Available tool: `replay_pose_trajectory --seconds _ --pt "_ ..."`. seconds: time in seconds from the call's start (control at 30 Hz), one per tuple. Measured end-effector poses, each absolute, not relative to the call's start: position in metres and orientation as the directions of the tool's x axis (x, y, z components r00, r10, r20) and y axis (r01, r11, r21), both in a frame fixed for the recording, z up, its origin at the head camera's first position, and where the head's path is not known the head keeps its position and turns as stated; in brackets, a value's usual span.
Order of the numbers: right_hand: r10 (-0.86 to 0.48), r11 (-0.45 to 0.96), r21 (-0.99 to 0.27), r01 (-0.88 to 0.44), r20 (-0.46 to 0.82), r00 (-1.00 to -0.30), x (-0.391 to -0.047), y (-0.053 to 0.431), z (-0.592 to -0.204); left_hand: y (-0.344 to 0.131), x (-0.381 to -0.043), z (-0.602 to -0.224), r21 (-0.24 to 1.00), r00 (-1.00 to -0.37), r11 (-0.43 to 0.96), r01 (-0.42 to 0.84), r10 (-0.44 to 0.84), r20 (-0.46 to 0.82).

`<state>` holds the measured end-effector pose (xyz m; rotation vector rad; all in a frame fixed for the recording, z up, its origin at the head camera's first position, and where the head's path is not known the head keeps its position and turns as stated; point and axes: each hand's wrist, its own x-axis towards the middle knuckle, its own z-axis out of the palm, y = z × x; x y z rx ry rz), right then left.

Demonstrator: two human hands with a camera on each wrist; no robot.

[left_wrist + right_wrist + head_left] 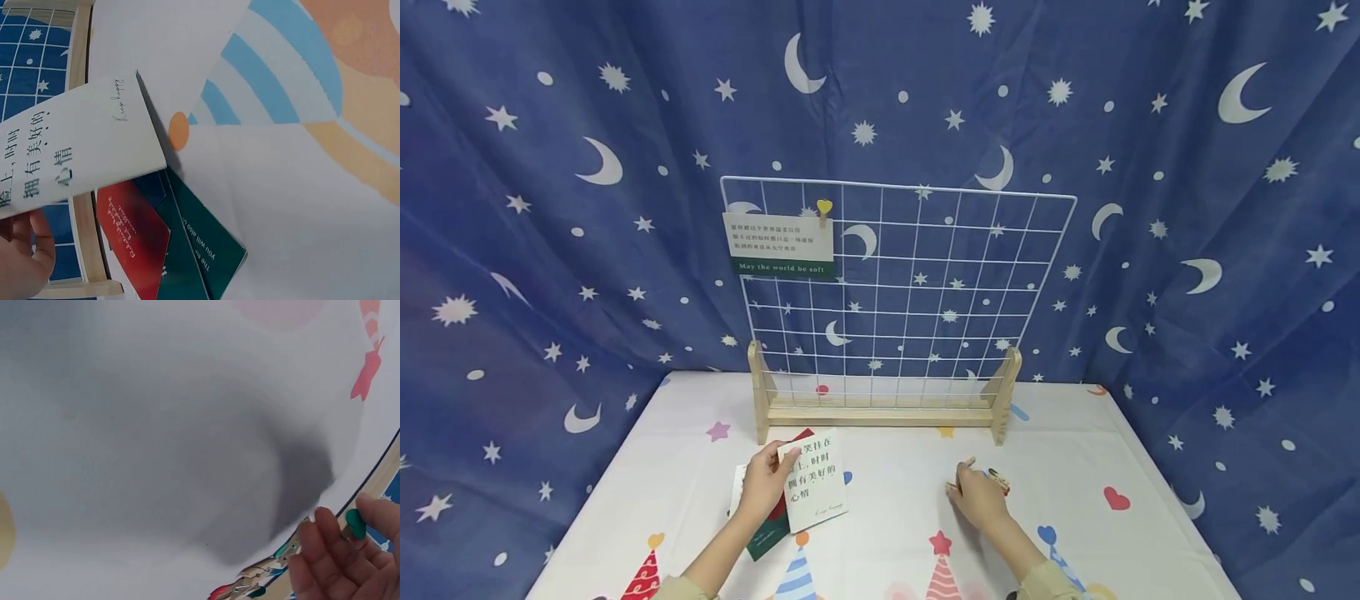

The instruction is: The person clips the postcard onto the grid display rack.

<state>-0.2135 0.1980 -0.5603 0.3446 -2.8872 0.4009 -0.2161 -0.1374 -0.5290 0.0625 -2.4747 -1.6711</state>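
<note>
My left hand [762,483] holds a white card [822,493] with dark printed characters by its upper left edge, thumb on its face. Beneath that card are other cards: a green one [215,250] and a red one [132,231], partly covered. Over the right part of the table, my right hand [982,502] pinches a small clothespin with a green top [355,524] between thumb and fingers. Close beside those fingers lies a pile of small wooden clothespins [257,573] with coloured tops, mostly hidden by the hand in the head view.
A white wire grid [917,287] stands in a wooden base [880,414] at the back of the table. On its upper left hangs a white and green card [778,242] under a yellow heart clothespin [824,207]. A starry blue curtain [1150,275] surrounds the patterned tablecloth [1060,425].
</note>
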Motion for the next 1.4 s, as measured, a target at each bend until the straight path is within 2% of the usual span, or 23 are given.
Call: replay_pose_trajectory --seconds 0.3,0.8,1.03,1.4 --pt "-0.144 0.886 -0.389 -0.253 0.288 -0.947 -0.214 0.196 -0.553 -0.134 -0.213 -0.528 0.930 -0.996 0.359 0.079 -0.012 0.089" --pt "-0.064 0.821 -0.511 -0.256 0.363 -0.930 -0.214 0.194 -0.556 -0.134 -0.195 -0.543 0.846 -0.996 0.527 0.077 0.073 0.045" --pt "-0.028 0.814 -0.519 -0.261 0.415 -0.910 -0.212 0.192 -0.557 -0.134 -0.193 -0.551 0.843 -0.997 0.532 0.081 0.045 0.067" --pt "-0.056 0.806 -0.500 -0.316 0.467 -0.882 -0.210 0.188 -0.558 -0.132 -0.204 -0.533 0.861 -0.995 0.502 0.074 -0.018 0.096"
